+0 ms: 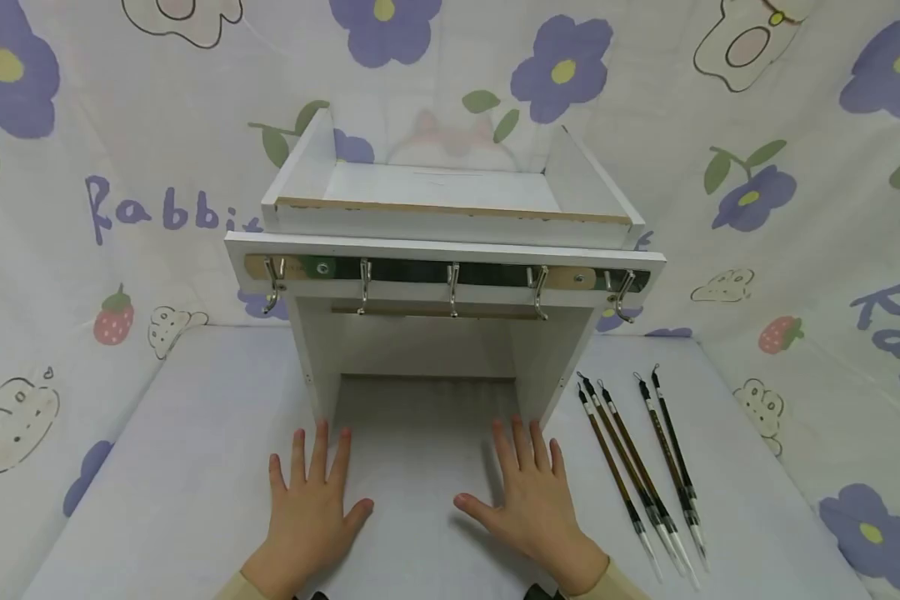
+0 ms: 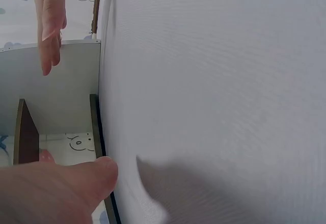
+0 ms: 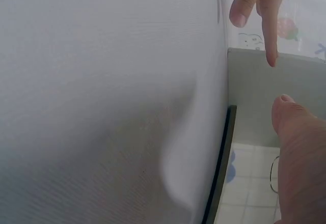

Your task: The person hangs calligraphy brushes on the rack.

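Note:
In the head view a white wooden rack point(image 1: 450, 223) stands before me, with a row of metal hooks point(image 1: 453, 287) across its front and an open-topped tray above. My left hand point(image 1: 307, 521) is by the rack's left side panel, palm down, fingers straight and spread. Near the right side panel, my right hand point(image 1: 532, 508) is spread the same way. Neither holds anything. Shadows fall on the tabletop beside both; whether the fingertips touch the rack, I cannot tell. To the right lie several calligraphy brushes point(image 1: 673, 433), white tips toward me.
A white cloth covers the table point(image 1: 195, 467). Behind and at the sides hangs a fabric backdrop point(image 1: 645, 75) printed with purple flowers, strawberries and rabbits. The rack's lower part is open at the front, between its side panels.

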`<state>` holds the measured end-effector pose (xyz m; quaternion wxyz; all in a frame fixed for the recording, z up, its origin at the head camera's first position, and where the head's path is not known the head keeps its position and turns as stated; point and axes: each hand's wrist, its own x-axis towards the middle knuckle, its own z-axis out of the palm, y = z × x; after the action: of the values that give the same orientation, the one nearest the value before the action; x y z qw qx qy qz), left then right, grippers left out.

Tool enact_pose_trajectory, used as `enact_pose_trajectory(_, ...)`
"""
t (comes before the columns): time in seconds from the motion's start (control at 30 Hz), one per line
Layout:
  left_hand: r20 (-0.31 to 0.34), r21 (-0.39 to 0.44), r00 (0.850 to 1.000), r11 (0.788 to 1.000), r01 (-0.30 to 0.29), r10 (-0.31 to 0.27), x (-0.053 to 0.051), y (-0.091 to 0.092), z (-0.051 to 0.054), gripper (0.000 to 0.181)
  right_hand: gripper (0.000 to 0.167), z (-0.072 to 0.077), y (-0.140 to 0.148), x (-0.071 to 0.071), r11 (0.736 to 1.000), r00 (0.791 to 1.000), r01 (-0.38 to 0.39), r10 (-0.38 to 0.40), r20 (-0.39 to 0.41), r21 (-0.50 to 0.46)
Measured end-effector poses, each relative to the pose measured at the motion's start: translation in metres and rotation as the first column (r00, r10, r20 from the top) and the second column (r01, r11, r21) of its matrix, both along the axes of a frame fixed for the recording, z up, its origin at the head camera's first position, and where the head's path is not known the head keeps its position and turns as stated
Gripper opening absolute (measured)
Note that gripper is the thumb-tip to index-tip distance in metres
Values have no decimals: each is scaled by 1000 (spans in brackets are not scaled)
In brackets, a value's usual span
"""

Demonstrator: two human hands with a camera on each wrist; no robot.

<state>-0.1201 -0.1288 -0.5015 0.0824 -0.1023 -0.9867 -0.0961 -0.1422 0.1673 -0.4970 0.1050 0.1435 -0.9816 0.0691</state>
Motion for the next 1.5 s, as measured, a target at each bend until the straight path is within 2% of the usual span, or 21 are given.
enact_pose_trajectory(0.33,-10,27,1000,1000,-11,11,2,-4,1,96,106,2,12,5,999,999,-33,33,-13,-19)
enact_pose_trajectory(0.5,-8,74,1000,997,-12,12,3,-8,0,97,104,6,27,7,999,999,-37,37,-2,-9)
enact_pose_trajectory(0.67,-30,116,1000,993,-4,7,-1,-13,-5,102,101,8,46,10,998,998,-56,56,15,-8)
enact_pose_trajectory(0.73,-34,126,999,992,-9,13,-3,-15,-3,103,100,9,53,10,998,998,-57,58,22,-15)
enact_pose_trajectory(0.93,1,158,1000,987,-30,30,-7,-19,6,103,99,11,77,5,1000,999,-1,2,46,-25)
enact_pose_trajectory(1.17,-21,182,999,983,-23,27,-12,-23,9,106,101,4,109,-9,995,996,71,-66,65,-73)
enact_pose_trajectory(1.5,-54,249,999,968,5,9,-15,-22,13,109,97,4,157,-29,974,985,159,-146,90,-164)
